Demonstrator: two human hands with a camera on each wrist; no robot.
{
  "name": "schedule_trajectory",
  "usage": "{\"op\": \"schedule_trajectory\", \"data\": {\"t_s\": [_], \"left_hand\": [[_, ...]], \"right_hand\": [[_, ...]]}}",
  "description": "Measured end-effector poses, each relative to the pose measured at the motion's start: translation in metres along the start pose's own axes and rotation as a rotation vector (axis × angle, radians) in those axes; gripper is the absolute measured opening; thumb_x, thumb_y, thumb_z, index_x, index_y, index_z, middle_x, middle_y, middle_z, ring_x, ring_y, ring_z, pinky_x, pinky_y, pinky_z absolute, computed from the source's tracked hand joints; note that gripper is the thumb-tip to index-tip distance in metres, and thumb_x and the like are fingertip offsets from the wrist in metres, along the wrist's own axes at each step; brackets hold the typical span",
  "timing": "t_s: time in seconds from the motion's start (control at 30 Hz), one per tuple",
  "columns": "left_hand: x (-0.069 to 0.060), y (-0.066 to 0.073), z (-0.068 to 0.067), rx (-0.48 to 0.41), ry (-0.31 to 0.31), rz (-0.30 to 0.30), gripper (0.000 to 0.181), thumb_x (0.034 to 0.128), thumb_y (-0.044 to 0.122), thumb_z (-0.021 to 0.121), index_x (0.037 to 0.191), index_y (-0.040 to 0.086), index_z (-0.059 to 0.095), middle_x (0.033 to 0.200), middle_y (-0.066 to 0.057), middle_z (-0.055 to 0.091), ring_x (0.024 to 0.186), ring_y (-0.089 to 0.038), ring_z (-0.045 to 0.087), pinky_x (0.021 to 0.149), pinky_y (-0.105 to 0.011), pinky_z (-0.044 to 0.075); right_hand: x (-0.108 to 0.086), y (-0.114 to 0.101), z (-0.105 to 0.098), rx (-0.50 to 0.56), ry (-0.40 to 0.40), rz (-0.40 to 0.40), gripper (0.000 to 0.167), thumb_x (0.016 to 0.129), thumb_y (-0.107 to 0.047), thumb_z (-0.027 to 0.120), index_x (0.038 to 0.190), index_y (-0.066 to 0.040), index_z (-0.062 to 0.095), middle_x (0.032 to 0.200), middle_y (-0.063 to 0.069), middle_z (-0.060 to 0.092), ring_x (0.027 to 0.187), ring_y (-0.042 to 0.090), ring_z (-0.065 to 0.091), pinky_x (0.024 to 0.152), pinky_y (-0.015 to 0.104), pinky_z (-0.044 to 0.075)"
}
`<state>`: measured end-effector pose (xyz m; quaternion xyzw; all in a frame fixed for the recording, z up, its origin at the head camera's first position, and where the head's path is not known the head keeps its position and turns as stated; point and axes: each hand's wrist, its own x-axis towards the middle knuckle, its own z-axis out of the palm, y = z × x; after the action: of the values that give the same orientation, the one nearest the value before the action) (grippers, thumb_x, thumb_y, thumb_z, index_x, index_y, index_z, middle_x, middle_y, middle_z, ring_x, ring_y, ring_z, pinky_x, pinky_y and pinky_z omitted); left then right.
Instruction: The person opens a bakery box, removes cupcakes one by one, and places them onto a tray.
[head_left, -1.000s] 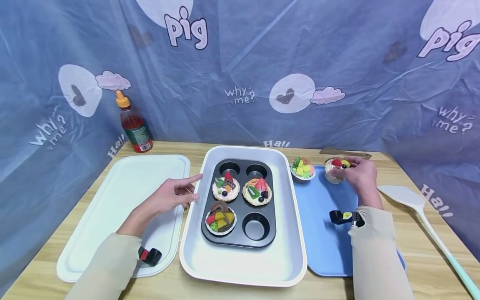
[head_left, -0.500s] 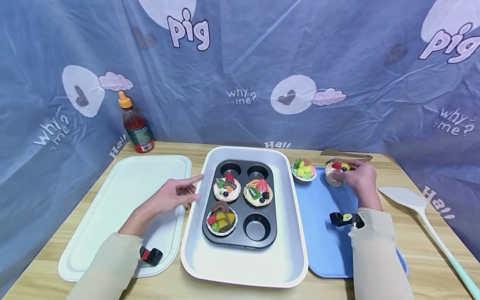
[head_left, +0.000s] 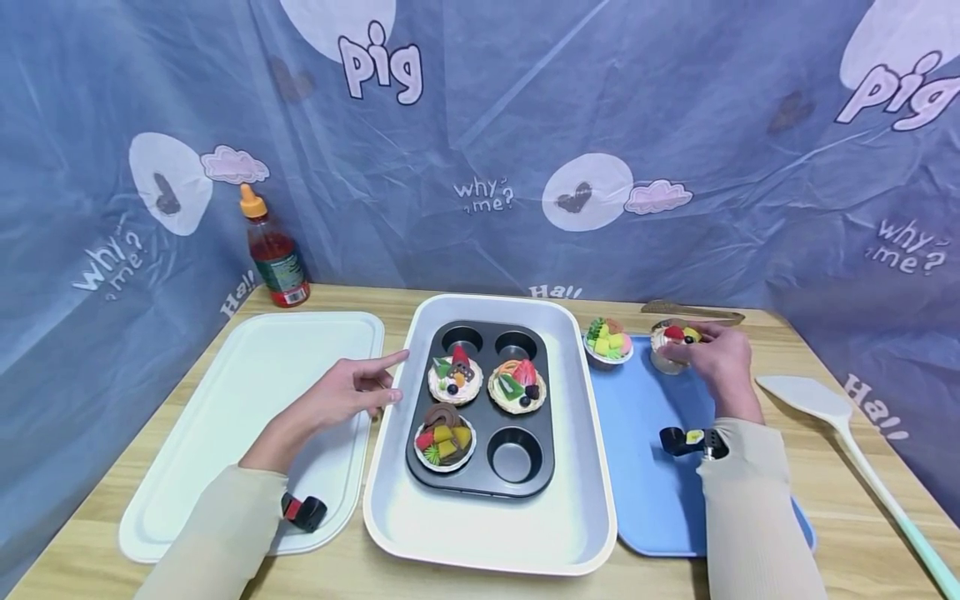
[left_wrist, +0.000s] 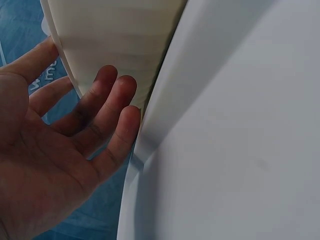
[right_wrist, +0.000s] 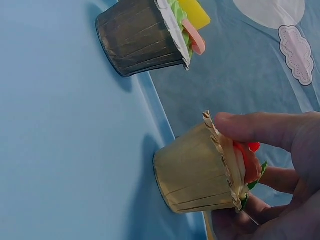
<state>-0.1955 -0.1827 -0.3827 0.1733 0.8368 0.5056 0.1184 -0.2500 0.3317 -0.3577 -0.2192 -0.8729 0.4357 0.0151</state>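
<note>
Cream-coloured pleated paper forms the cup of the toy fruit cupcake (right_wrist: pixel 192 172), which stands upright at the far edge of the blue tray (head_left: pixel 656 508). The right hand (head_left: pixel 722 358) grasps it near the crimped rim, thumb on one side and fingers opposite. For a sound hold, apply light, even pressure: the rim would probably crease, and the fruit topping could be pushed out of place. Hold the cup's axis vertical and allow for the dark-cupped cupcake (head_left: pixel 607 343), positioned just to its left.

The left hand (head_left: pixel 348 392) grips nothing; its fingers are loosely bent beside the rim of the white bin (head_left: pixel 487 537) and appear to touch it. Light contact should suffice to steady the bin.

Inside the bin lies a six-well muffin tin (head_left: pixel 482 483); three of its wells carry toy pastries. Left of the bin is a white tray (head_left: pixel 232 392). A red sauce bottle (head_left: pixel 280 267), tongs (head_left: pixel 693 312) and a spatula (head_left: pixel 810 396) lie or stand farther out on the desk (head_left: pixel 840 533).
</note>
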Motion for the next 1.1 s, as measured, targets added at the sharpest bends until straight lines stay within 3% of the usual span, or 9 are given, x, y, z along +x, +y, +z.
{"op": "schedule_trajectory", "data": {"t_s": [0.23, 0.47, 0.67, 0.8, 0.93, 1.0, 1.1], "left_hand": [[0.0, 0.001, 0.0, -0.013, -0.009, 0.0, 0.062, 0.0944, 0.014, 0.072, 0.15, 0.004, 0.047, 0.098, -0.016, 0.064, 0.064, -0.017, 0.061, 0.062, -0.031, 0.057], [0.0, 0.001, 0.001, -0.003, -0.013, 0.0, 0.062, 0.0945, 0.016, 0.072, 0.15, 0.004, 0.047, 0.098, -0.016, 0.065, 0.064, -0.018, 0.062, 0.062, -0.031, 0.057], [0.0, 0.004, 0.0, -0.002, -0.008, -0.014, 0.062, 0.0943, 0.016, 0.072, 0.15, 0.005, 0.047, 0.097, -0.014, 0.065, 0.065, -0.018, 0.062, 0.062, -0.031, 0.057], [0.0, 0.005, -0.001, -0.004, -0.011, -0.015, 0.062, 0.0945, 0.016, 0.072, 0.15, 0.006, 0.047, 0.097, -0.014, 0.066, 0.067, -0.018, 0.063, 0.063, -0.032, 0.058], [0.0, 0.003, -0.001, -0.007, -0.01, -0.017, 0.062, 0.0943, 0.017, 0.073, 0.15, 0.006, 0.047, 0.098, -0.014, 0.065, 0.068, -0.018, 0.063, 0.063, -0.032, 0.058], [0.0, 0.002, -0.001, -0.007, -0.005, -0.018, 0.062, 0.0941, 0.017, 0.073, 0.15, 0.006, 0.047, 0.098, -0.014, 0.065, 0.068, -0.018, 0.062, 0.062, -0.032, 0.058], [0.001, 0.001, 0.0, -0.009, -0.01, -0.022, 0.063, 0.0941, 0.019, 0.073, 0.15, 0.007, 0.047, 0.098, -0.014, 0.065, 0.068, -0.018, 0.062, 0.063, -0.032, 0.058]], "right_hand": [[-0.006, 0.0, -0.009, -0.036, -0.042, -0.022, 0.085, 0.088, -0.029, 0.078, 0.156, -0.001, 0.034, 0.158, 0.031, 0.031, 0.141, 0.048, 0.034, 0.115, 0.063, 0.032], [-0.01, 0.0, -0.018, -0.037, -0.016, -0.001, 0.087, 0.089, -0.038, 0.075, 0.155, -0.001, 0.034, 0.158, 0.027, 0.034, 0.145, 0.047, 0.033, 0.116, 0.059, 0.032], [-0.019, -0.012, -0.024, 0.041, 0.025, -0.025, 0.087, 0.089, -0.034, 0.076, 0.157, -0.004, 0.033, 0.16, 0.02, 0.034, 0.148, 0.043, 0.032, 0.119, 0.057, 0.029], [-0.032, -0.028, -0.026, 0.184, 0.043, -0.049, 0.085, 0.086, -0.039, 0.08, 0.155, -0.01, 0.041, 0.156, 0.01, 0.046, 0.143, 0.028, 0.044, 0.118, 0.046, 0.036], [-0.05, -0.046, -0.024, 0.447, -0.017, -0.128, 0.08, 0.079, -0.032, 0.087, 0.147, -0.009, 0.052, 0.122, -0.006, 0.065, 0.108, 0.007, 0.062, 0.096, 0.019, 0.051], [-0.06, -0.054, -0.021, 0.561, -0.059, -0.198, 0.069, 0.078, -0.026, 0.088, 0.138, -0.008, 0.059, 0.106, -0.013, 0.066, 0.093, 0.0, 0.065, 0.081, 0.012, 0.054], [-0.074, -0.071, -0.016, 0.683, -0.121, -0.308, 0.044, 0.081, -0.017, 0.086, 0.121, -0.012, 0.068, 0.098, -0.011, 0.071, 0.085, 0.001, 0.07, 0.073, 0.014, 0.057]]}}
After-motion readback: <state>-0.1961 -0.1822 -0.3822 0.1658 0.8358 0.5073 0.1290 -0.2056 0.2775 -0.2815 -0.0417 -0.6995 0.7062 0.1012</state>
